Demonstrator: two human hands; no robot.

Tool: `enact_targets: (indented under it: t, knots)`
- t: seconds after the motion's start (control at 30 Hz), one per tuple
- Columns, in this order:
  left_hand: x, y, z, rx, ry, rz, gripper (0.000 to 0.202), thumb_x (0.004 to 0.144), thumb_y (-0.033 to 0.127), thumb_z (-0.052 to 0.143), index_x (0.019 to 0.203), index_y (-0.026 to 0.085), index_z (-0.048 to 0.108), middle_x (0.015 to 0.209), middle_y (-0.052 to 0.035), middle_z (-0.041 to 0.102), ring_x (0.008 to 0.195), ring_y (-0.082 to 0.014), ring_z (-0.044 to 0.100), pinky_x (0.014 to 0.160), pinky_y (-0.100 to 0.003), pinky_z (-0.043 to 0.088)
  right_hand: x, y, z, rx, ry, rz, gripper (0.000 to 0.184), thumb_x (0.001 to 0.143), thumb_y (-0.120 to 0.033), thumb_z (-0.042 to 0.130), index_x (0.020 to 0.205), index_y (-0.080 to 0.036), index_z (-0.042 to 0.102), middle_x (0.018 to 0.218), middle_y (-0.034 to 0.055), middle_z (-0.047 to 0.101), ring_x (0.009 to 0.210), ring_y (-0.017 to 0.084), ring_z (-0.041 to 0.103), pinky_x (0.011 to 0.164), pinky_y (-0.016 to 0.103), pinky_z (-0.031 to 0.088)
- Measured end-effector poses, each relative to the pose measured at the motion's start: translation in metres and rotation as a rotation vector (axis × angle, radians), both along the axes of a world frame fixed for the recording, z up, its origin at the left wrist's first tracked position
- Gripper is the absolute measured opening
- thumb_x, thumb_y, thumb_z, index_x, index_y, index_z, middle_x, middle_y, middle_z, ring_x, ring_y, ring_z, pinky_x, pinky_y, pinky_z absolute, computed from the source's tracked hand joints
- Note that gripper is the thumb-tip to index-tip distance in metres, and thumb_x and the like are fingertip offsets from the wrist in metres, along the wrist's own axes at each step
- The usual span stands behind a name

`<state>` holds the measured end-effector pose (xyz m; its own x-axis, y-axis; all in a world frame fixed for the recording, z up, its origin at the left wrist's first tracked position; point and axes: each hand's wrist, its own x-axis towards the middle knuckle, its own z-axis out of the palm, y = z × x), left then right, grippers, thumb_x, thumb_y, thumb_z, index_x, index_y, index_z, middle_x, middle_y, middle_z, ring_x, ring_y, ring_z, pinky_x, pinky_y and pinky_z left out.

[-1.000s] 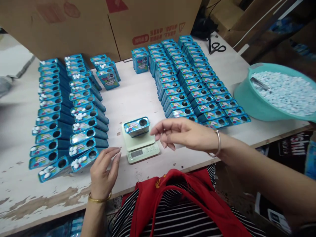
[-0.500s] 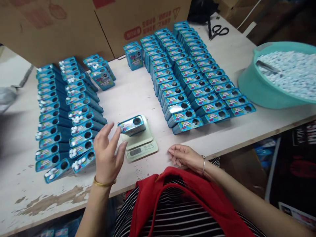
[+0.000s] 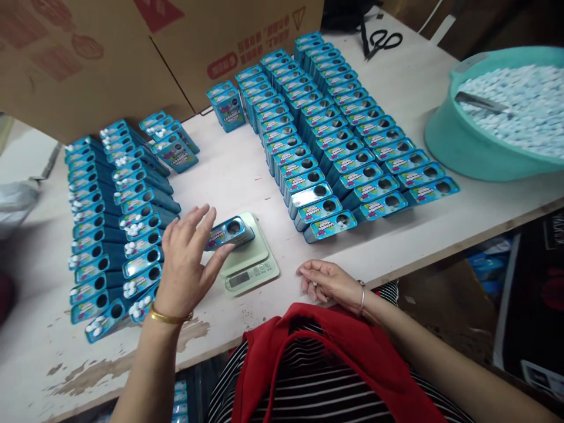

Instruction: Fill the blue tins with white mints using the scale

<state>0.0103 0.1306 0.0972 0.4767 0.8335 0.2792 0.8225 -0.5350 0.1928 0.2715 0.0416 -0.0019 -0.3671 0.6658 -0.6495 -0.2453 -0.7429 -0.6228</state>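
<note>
My left hand [image 3: 187, 258] reaches round the left end of a blue candy tin [image 3: 231, 228], thumb in front and fingers behind. That tin, lettered "CARAMELO MACIZO" with a round hole in its top, is over the pale green digital scale [image 3: 244, 255]; whether its base still touches the scale is hidden. My right hand [image 3: 330, 281] rests near the table's front edge, fingers curled together, with a tiny pale spot between them that is too small to name. Left of my left hand, rows of tins [image 3: 141, 220] carry white candies on their tops.
More blue tins with round holes [image 3: 330, 135] stand in long rows to the right of the scale. A turquoise tub [image 3: 467, 147] full of pale candies holds a metal scoop [image 3: 482, 101]. Black scissors [image 3: 383, 41] lie behind; a large cardboard box [image 3: 176, 41] borders the back.
My left hand has closed in around the tin's left end, and the tin has shifted slightly left on the scale. The right hand stays curled in place. The whole view has turned a little.
</note>
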Motion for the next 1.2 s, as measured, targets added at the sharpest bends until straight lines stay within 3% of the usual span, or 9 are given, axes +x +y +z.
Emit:
enact_targets:
  t: [0.17,0.37,0.53,0.73,0.83,0.9,0.97,1.07,1.2]
  knots:
    - [-0.010,0.005,0.005,-0.064,-0.002,0.025,0.052,0.089,0.047,0.048,0.134,0.022,0.042,0.123,-0.0104,0.056,0.113,-0.0253,0.052,0.097,-0.043,0.040,0.002,0.001,-0.001,-0.022,0.040,0.009,0.044,0.074,-0.050,0.067,0.093,-0.014,0.049,0.066,-0.0012,0.060,0.044,0.004,0.049,0.035,0.013,0.030]
    - [-0.021,0.005,0.011,-0.085,-0.097,0.114,0.037,0.093,0.034,0.041,0.128,0.022,0.049,0.119,-0.0071,0.060,0.112,-0.0211,0.054,0.099,-0.040,0.042,0.004,0.002,0.000,-0.036,0.060,0.018,0.044,0.076,-0.050,0.066,0.095,-0.014,0.049,0.066,-0.0014,0.060,0.043,0.004,0.049,0.035,0.013,0.029]
    - [-0.026,0.008,0.015,-0.101,-0.135,0.134,0.034,0.093,0.034,0.042,0.123,0.022,0.052,0.116,-0.0070,0.061,0.111,-0.0203,0.056,0.098,-0.039,0.044,0.005,0.002,0.000,-0.037,0.075,0.019,0.045,0.075,-0.050,0.068,0.095,-0.014,0.048,0.066,-0.0010,0.060,0.044,0.005,0.049,0.036,0.014,0.030]
    - [-0.017,0.010,0.007,-0.196,-0.043,-0.014,0.052,0.085,0.049,0.054,0.127,0.021,0.047,0.118,-0.0100,0.058,0.108,-0.0240,0.055,0.094,-0.040,0.045,0.004,0.001,-0.002,-0.032,0.077,0.013,0.048,0.073,-0.052,0.069,0.095,-0.015,0.048,0.066,-0.0014,0.060,0.043,0.004,0.048,0.036,0.014,0.029]
    - [-0.012,0.022,0.005,-0.240,0.038,-0.102,0.045,0.087,0.049,0.051,0.120,0.019,0.050,0.102,-0.0091,0.061,0.092,-0.0209,0.057,0.082,-0.035,0.046,-0.001,0.002,-0.001,-0.023,0.065,0.020,0.051,0.071,-0.057,0.067,0.093,-0.015,0.048,0.064,-0.0018,0.059,0.041,0.004,0.046,0.035,0.014,0.029]
    - [-0.009,0.044,0.005,-0.210,0.067,-0.128,0.037,0.090,0.045,0.047,0.114,0.018,0.052,0.092,-0.0072,0.060,0.083,-0.0187,0.056,0.076,-0.032,0.045,-0.005,0.004,-0.001,-0.025,0.059,0.029,0.053,0.070,-0.060,0.066,0.091,-0.015,0.047,0.062,-0.0018,0.059,0.039,0.004,0.046,0.034,0.014,0.027]
    - [-0.007,0.081,0.004,-0.110,0.067,-0.120,0.036,0.090,0.044,0.045,0.114,0.017,0.051,0.093,-0.0074,0.059,0.085,-0.0196,0.055,0.077,-0.032,0.045,-0.010,0.005,-0.004,-0.022,0.061,0.036,0.056,0.067,-0.063,0.065,0.089,-0.016,0.046,0.060,-0.0018,0.058,0.037,0.004,0.045,0.034,0.015,0.026]
    - [0.003,0.159,-0.001,0.004,0.105,-0.054,0.037,0.089,0.041,0.046,0.117,0.016,0.050,0.102,-0.0094,0.057,0.095,-0.0225,0.053,0.084,-0.034,0.043,-0.017,0.007,-0.013,-0.020,0.076,0.036,0.062,0.063,-0.070,0.063,0.089,-0.017,0.044,0.058,-0.0019,0.058,0.035,0.005,0.044,0.033,0.015,0.024]
    - [0.028,0.264,-0.016,-0.033,0.230,0.103,0.035,0.087,0.035,0.049,0.116,0.015,0.052,0.108,-0.0114,0.056,0.101,-0.0241,0.052,0.086,-0.033,0.041,-0.019,0.011,-0.026,0.011,0.104,0.031,0.067,0.056,-0.076,0.063,0.084,-0.018,0.045,0.056,-0.0020,0.054,0.040,0.004,0.039,0.039,0.016,0.020]
